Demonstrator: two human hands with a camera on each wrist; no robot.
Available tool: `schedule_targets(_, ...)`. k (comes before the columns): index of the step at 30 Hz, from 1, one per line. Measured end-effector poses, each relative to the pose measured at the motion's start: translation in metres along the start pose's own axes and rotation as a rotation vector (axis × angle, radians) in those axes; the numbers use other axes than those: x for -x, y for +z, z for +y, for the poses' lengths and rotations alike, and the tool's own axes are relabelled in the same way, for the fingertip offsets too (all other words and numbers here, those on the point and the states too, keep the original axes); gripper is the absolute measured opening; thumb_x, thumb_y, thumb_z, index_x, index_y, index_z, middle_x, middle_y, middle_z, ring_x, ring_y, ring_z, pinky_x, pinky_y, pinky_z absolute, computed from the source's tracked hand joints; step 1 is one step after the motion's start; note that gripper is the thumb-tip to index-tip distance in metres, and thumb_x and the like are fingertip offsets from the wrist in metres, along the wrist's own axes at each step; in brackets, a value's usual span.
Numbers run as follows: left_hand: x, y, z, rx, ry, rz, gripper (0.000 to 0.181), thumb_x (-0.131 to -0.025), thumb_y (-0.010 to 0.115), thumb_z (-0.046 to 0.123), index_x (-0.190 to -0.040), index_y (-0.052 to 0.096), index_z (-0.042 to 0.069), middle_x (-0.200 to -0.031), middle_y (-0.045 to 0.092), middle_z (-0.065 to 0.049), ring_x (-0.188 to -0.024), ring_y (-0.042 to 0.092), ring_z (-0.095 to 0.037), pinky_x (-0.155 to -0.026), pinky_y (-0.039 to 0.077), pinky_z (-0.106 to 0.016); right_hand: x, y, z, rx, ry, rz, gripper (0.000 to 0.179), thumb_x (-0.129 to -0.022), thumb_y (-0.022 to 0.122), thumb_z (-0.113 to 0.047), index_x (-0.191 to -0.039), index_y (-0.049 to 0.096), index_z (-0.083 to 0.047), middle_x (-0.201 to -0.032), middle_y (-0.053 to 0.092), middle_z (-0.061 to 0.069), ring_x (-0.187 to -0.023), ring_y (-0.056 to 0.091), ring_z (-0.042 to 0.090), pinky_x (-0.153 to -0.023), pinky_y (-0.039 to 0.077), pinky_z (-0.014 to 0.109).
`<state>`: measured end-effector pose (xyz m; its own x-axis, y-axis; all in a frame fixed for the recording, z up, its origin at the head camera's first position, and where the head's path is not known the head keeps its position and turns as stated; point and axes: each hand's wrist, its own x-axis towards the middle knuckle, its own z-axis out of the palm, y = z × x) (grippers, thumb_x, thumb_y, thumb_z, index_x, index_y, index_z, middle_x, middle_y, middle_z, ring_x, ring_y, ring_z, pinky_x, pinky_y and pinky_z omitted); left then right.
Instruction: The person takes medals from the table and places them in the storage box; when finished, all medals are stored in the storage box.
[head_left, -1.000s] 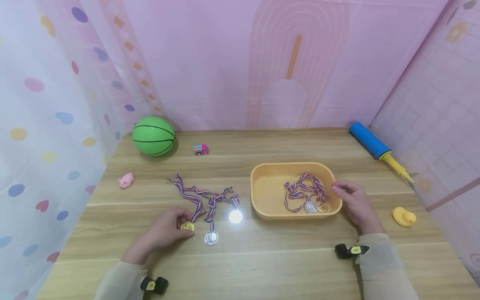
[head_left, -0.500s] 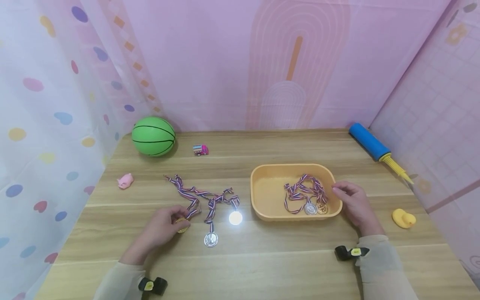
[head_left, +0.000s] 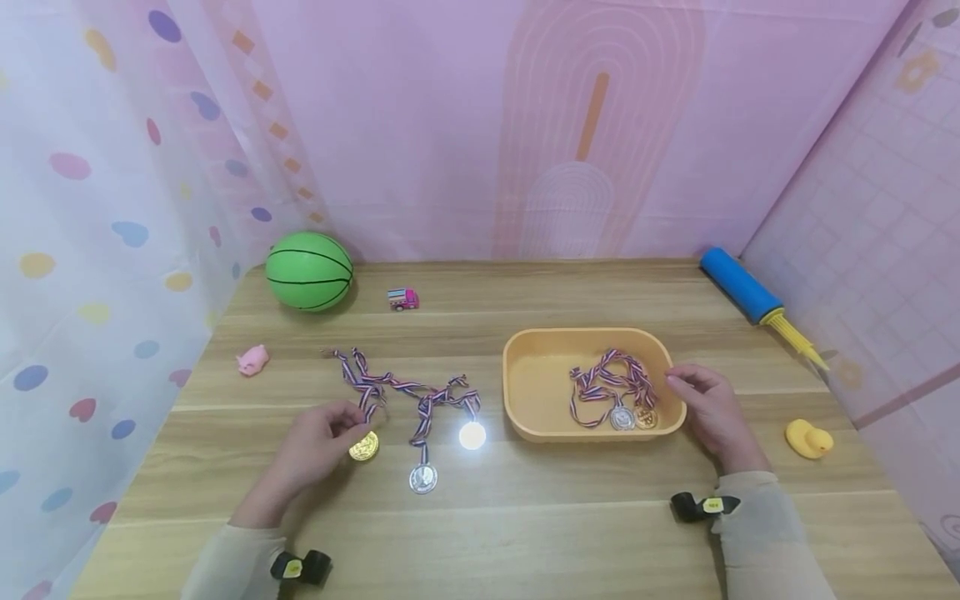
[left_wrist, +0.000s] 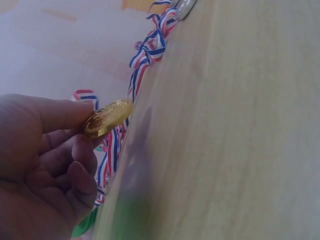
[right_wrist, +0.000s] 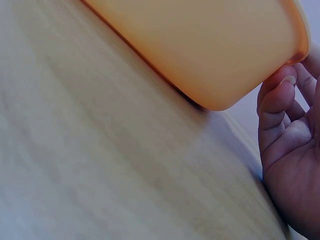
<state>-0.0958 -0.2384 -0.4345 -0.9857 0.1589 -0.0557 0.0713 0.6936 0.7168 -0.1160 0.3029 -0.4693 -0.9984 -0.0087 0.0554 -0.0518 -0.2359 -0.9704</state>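
My left hand (head_left: 315, 446) pinches a gold medal (head_left: 363, 447) near its edge, just above the table. In the left wrist view the gold medal (left_wrist: 107, 119) sits tilted between thumb and finger, its red, white and blue ribbon trailing behind. To the right lie a silver medal (head_left: 423, 478) and a medal washed out by glare (head_left: 472, 435), their ribbons knotted and close to the first ribbon. My right hand (head_left: 712, 412) holds the right rim of an orange basin (head_left: 536, 387). Inside it are a silver medal (head_left: 622, 418) and a gold-coloured medal (head_left: 646, 417) with bunched ribbons.
A green ball (head_left: 309, 272), a pink toy truck (head_left: 403, 299) and a pink toy pig (head_left: 252, 360) stand at the left and back. A blue and yellow hand pump (head_left: 742, 287) and a yellow rubber duck (head_left: 808, 439) lie on the right. Patterned cloths surround the table.
My left hand has drawn the gold medal slightly left and changed its grip, so more of the medal's face shows. Its ribbon has shifted left too. My right hand stays at the basin rim.
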Motion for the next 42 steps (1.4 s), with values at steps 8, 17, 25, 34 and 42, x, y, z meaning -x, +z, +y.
schedule_targets(8, 0.004, -0.011, 0.011, 0.057, 0.045, 0.063, 0.009, -0.086, 0.071, 0.013, -0.087, 0.062, 0.011, -0.077, 0.063, -0.002, -0.065, 0.058, -0.022, -0.052, 0.051, -0.028, 0.001, -0.001, 0.002, -0.005, -0.015, -0.006, 0.017, -0.093, 0.059, 0.001, -0.095, 0.072, -0.009, -0.099, 0.065, -0.002, -0.093, 0.057, 0.01, -0.077, 0.053, 0.021)
schedule_targets(17, 0.006, -0.029, 0.023, 0.104, 0.076, 0.177, 0.015, -0.086, 0.073, 0.016, -0.095, 0.064, 0.007, -0.086, 0.07, -0.006, -0.071, 0.06, -0.014, -0.06, 0.051, -0.023, 0.0, 0.001, 0.002, -0.005, -0.035, -0.007, 0.017, -0.093, 0.058, 0.003, -0.096, 0.072, -0.006, -0.099, 0.065, 0.0, -0.094, 0.057, 0.012, -0.077, 0.053, 0.021)
schedule_targets(25, 0.002, -0.044, 0.038, 0.165, 0.069, 0.228, 0.019, -0.09, 0.069, 0.022, -0.096, 0.065, 0.004, -0.092, 0.069, -0.009, -0.075, 0.06, -0.014, -0.063, 0.049, -0.021, 0.002, 0.0, 0.001, -0.017, -0.025, -0.015, 0.021, -0.094, 0.056, 0.004, -0.095, 0.072, -0.01, -0.1, 0.064, 0.0, -0.092, 0.058, 0.011, -0.076, 0.053, 0.021)
schedule_targets(34, -0.008, -0.054, 0.063, 0.197, 0.147, 0.254, 0.016, -0.09, 0.069, 0.02, -0.094, 0.066, 0.005, -0.094, 0.071, -0.007, -0.074, 0.061, -0.016, -0.061, 0.049, -0.022, 0.003, 0.001, 0.002, -0.044, -0.026, -0.02, 0.021, -0.094, 0.056, 0.004, -0.096, 0.072, -0.008, -0.099, 0.064, 0.0, -0.092, 0.058, 0.01, -0.075, 0.053, 0.021)
schedule_targets(42, -0.016, -0.062, 0.098, 0.236, 0.225, 0.264, 0.014, -0.089, 0.07, 0.018, -0.096, 0.067, 0.006, -0.095, 0.071, -0.008, -0.072, 0.059, -0.015, -0.06, 0.048, -0.021, 0.003, 0.001, 0.001, -0.051, -0.015, -0.02, 0.024, -0.094, 0.055, 0.003, -0.094, 0.073, -0.012, -0.1, 0.063, 0.0, -0.093, 0.057, 0.01, -0.075, 0.053, 0.02)
